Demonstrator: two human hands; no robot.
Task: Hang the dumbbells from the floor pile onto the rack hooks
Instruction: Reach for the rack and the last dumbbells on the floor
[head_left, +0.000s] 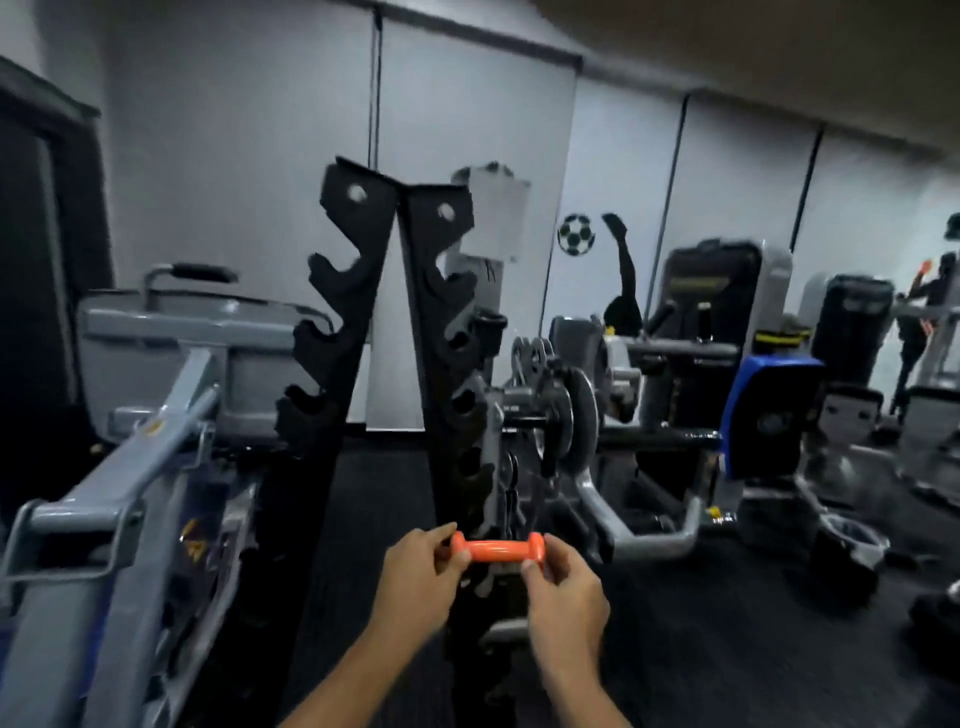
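A small orange dumbbell (496, 547) is held level between both hands, low in front of the black rack. My left hand (415, 577) pinches its left end and my right hand (563, 592) pinches its right end. The black rack (431, 332) is a tall A-shaped stand with two hooked uprights, the left upright (332, 332) and the right one, whose notched hooks face outward. The upper hooks hold nothing. The dumbbell sits against the lower part of the right upright. The floor pile is out of view.
A grey weight machine (156, 415) stands close on the left. Behind the rack to the right is a plate-loaded machine (571, 410), then a blue-padded machine (769, 410). Dark objects lie on the floor at right (847, 545). Mirrors line the back wall.
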